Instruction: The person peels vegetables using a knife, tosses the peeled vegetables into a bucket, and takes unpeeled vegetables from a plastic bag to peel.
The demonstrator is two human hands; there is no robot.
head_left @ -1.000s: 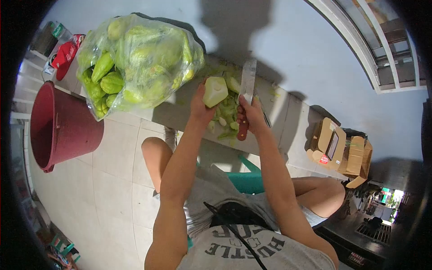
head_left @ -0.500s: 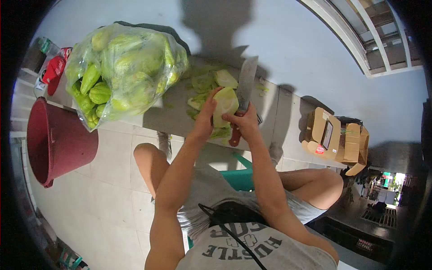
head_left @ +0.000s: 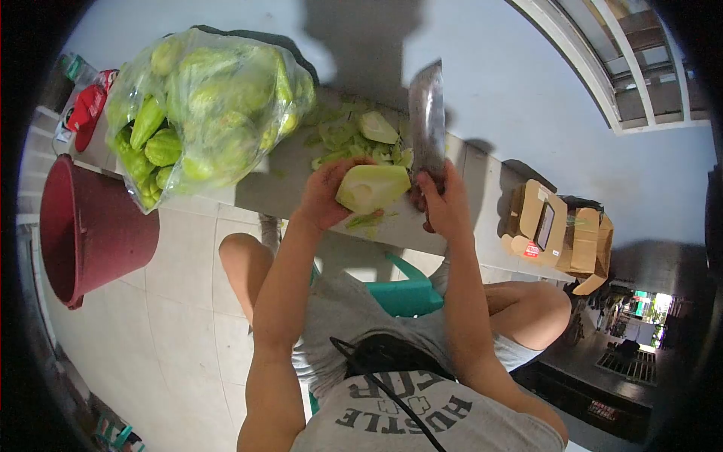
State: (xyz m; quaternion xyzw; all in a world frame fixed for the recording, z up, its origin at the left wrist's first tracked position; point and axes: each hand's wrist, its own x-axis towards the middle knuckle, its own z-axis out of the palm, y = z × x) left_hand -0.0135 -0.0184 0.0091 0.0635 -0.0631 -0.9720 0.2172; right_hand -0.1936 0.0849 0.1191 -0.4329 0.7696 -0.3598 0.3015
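The left hand (head_left: 325,194) is closed on the pale-green, peeled, angular fruit (head_left: 373,190) by one end, presumably leaving the rest exposed; the right grips the broad, steel-bladed knife (head_left: 428,113), blade pointing away, probably for safety. Both are held over the grey bench (head_left: 290,181), near its front edge, apparently so that the light-green peelings (head_left: 337,139) collect there. The fruit extends from the left fingers towards the knife, between the hands.

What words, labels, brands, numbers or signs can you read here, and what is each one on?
"HUSTLE", upside down, on the grey fabric shirt. The shorter word beside it is too unclear to read surely.
Unreadable, too small: the red-and-white sticker on the brown cardboard box.
Unreadable, too blurred: the white marking on the red fabric cap.
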